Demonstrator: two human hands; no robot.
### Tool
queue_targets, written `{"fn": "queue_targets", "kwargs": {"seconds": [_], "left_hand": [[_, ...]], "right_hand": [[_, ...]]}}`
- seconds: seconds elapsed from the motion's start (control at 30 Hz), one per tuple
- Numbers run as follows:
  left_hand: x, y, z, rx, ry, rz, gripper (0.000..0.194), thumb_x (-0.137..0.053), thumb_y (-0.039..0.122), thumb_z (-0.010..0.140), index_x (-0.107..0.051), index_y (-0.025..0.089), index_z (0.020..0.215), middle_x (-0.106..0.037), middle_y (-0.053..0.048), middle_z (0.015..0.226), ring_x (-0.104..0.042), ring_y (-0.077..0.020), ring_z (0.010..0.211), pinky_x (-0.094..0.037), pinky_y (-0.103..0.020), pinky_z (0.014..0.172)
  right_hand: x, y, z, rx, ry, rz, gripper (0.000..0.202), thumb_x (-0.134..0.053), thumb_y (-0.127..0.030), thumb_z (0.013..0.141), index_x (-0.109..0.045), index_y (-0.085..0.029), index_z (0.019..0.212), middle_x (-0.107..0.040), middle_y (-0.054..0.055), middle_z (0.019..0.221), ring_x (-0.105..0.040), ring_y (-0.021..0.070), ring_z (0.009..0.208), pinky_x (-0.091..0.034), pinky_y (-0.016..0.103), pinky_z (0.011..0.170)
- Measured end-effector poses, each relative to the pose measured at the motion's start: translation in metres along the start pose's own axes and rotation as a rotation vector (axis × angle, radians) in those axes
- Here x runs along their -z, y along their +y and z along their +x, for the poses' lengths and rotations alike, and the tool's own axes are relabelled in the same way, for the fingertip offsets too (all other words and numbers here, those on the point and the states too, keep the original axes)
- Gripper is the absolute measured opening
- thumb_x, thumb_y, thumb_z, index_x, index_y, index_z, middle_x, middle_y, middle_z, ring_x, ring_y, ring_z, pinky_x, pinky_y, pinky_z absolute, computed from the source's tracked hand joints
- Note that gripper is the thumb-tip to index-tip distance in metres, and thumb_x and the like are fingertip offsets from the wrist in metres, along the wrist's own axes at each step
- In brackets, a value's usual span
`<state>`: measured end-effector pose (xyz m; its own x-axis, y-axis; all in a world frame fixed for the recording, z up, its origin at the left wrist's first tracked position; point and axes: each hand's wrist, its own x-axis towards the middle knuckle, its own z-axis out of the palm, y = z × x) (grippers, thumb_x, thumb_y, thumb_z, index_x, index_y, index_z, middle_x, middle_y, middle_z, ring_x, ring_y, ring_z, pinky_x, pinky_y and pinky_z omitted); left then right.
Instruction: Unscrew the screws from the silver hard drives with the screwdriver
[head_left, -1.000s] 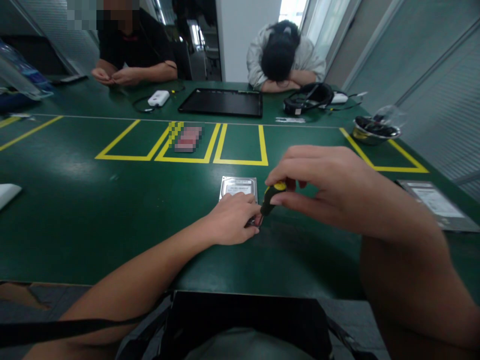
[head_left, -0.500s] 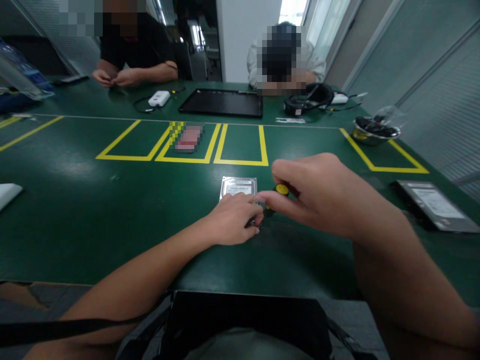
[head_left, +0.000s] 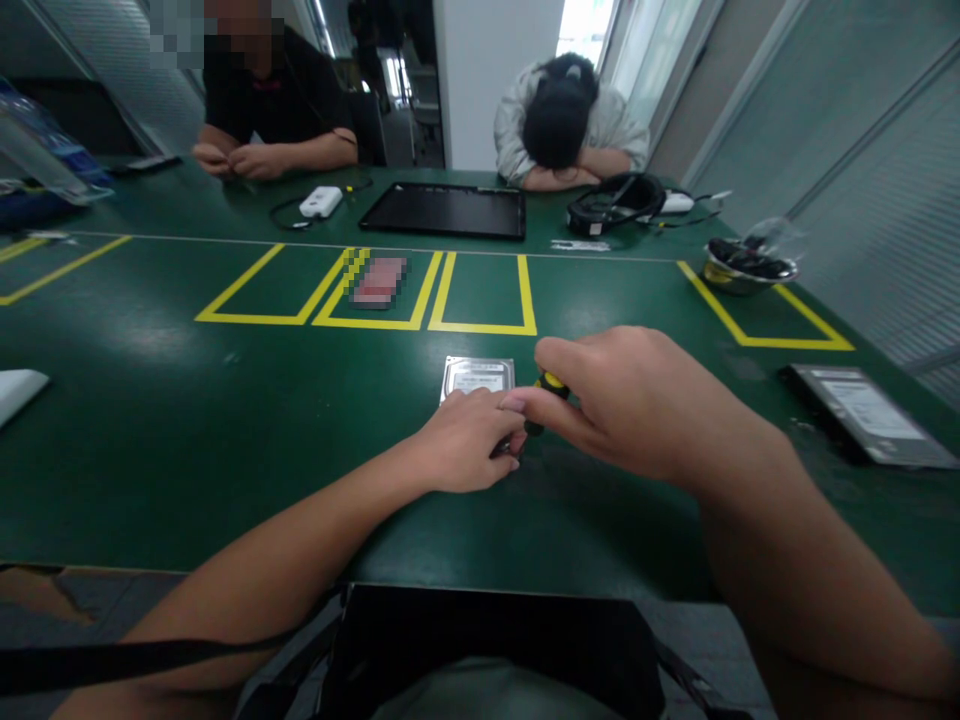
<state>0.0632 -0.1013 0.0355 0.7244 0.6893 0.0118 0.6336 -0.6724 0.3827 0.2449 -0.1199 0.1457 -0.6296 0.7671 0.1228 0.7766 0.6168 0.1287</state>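
A silver hard drive with a white label (head_left: 478, 375) lies on the green table in front of me. My left hand (head_left: 471, 438) rests over its near part, fingers curled round the near right edge, and covers much of it. My right hand (head_left: 615, 400) is closed round a screwdriver with a yellow and black handle (head_left: 553, 384), just right of the drive. The thumb of my right hand meets the fingers of my left hand. Where the screwdriver's tip sits is hidden.
A larger drive (head_left: 870, 412) lies at the right, below a metal bowl of dark items (head_left: 746, 268). Yellow tape outlines (head_left: 484, 328) mark the table. Beyond are a black panel (head_left: 446, 210), coiled cables (head_left: 616, 205) and two people seated across.
My right hand has turned slightly and lowered round the screwdriver, whose yellow handle end has shifted a little to the left. My left hand stays over the drive.
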Motion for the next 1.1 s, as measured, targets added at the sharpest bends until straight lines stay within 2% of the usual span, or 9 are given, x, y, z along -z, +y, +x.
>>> {"fn": "queue_targets", "kwargs": {"seconds": [0.23,0.4,0.5,0.6,0.67,0.8,0.87,0.97,1.1], "left_hand": [[-0.001,0.001,0.001,0.004,0.026,0.076,0.018,-0.06,0.038,0.081,-0.064,0.021,0.083,-0.059,-0.006,0.093,-0.054,-0.0263,0.091,-0.043,-0.041,0.077],[0.0,0.001,0.0,0.007,0.024,0.029,0.014,-0.063,0.035,0.079,-0.063,0.021,0.079,-0.058,-0.004,0.083,-0.053,-0.0247,0.087,-0.042,-0.04,0.077],[0.002,0.001,-0.001,-0.003,0.02,0.002,0.011,-0.063,0.033,0.079,-0.063,0.022,0.081,-0.059,-0.003,0.085,-0.053,-0.0239,0.088,-0.041,-0.039,0.078],[0.004,0.0,-0.002,-0.019,0.012,-0.018,0.01,-0.064,0.033,0.079,-0.064,0.024,0.085,-0.059,-0.003,0.091,-0.054,-0.0239,0.092,-0.04,-0.038,0.08],[0.005,0.0,-0.003,-0.019,0.002,-0.016,0.012,-0.064,0.034,0.08,-0.065,0.024,0.087,-0.059,-0.003,0.094,-0.054,-0.0243,0.094,-0.039,-0.038,0.079],[0.006,0.0,-0.003,-0.01,-0.022,-0.013,0.015,-0.066,0.037,0.079,-0.064,0.025,0.09,-0.058,-0.003,0.095,-0.053,-0.0242,0.093,-0.037,-0.037,0.077],[0.007,0.0,-0.003,-0.005,-0.03,-0.015,0.019,-0.067,0.037,0.078,-0.062,0.025,0.092,-0.058,-0.003,0.097,-0.053,-0.0244,0.094,-0.038,-0.037,0.077],[0.007,0.0,-0.003,0.003,-0.027,-0.009,0.026,-0.069,0.037,0.076,-0.058,0.023,0.095,-0.059,-0.003,0.099,-0.053,-0.0248,0.095,-0.039,-0.037,0.079],[0.005,0.001,-0.005,0.004,-0.002,0.004,0.029,-0.068,0.035,0.075,-0.055,0.023,0.098,-0.06,-0.004,0.1,-0.053,-0.0251,0.096,-0.04,-0.038,0.082]], "right_hand": [[0.0,-0.003,-0.003,-0.015,-0.009,-0.044,0.038,-0.044,-0.051,0.094,-0.059,-0.017,0.084,-0.058,0.003,0.06,-0.046,0.0147,0.052,-0.015,0.029,0.052],[-0.001,-0.005,0.0,-0.028,-0.029,-0.006,0.038,-0.041,-0.048,0.096,-0.06,-0.017,0.084,-0.056,0.002,0.059,-0.043,0.0139,0.051,-0.016,0.029,0.052],[0.004,-0.004,-0.002,-0.033,-0.024,0.004,0.035,-0.044,-0.047,0.095,-0.059,-0.018,0.082,-0.054,0.001,0.058,-0.042,0.0134,0.05,-0.016,0.029,0.052],[0.016,0.003,-0.015,-0.037,0.057,0.017,0.036,-0.046,-0.05,0.094,-0.057,-0.02,0.078,-0.05,-0.001,0.056,-0.04,0.0129,0.049,-0.017,0.029,0.052],[0.027,0.01,-0.029,-0.045,0.17,0.021,0.045,-0.038,-0.057,0.096,-0.056,-0.021,0.076,-0.049,-0.001,0.054,-0.04,0.0126,0.047,-0.02,0.028,0.053],[0.04,0.019,-0.055,-0.198,0.291,-0.097,0.059,-0.027,-0.066,0.096,-0.064,-0.024,0.081,-0.041,-0.003,0.046,-0.032,0.0116,0.041,-0.021,0.029,0.052],[0.038,0.02,-0.061,-0.232,0.298,-0.196,0.06,-0.026,-0.067,0.096,-0.068,-0.024,0.093,-0.047,-0.002,0.049,-0.032,0.0118,0.041,-0.021,0.029,0.052],[0.023,0.019,-0.061,-0.3,0.24,-0.288,0.062,-0.026,-0.066,0.096,-0.069,-0.023,0.108,-0.062,0.004,0.063,-0.045,0.0159,0.048,-0.022,0.03,0.053],[-0.007,0.015,-0.048,-0.477,0.137,-0.25,0.041,-0.046,-0.052,0.095,-0.068,-0.024,0.115,-0.072,0.006,0.082,-0.059,0.0201,0.062,-0.028,0.029,0.055]]}}
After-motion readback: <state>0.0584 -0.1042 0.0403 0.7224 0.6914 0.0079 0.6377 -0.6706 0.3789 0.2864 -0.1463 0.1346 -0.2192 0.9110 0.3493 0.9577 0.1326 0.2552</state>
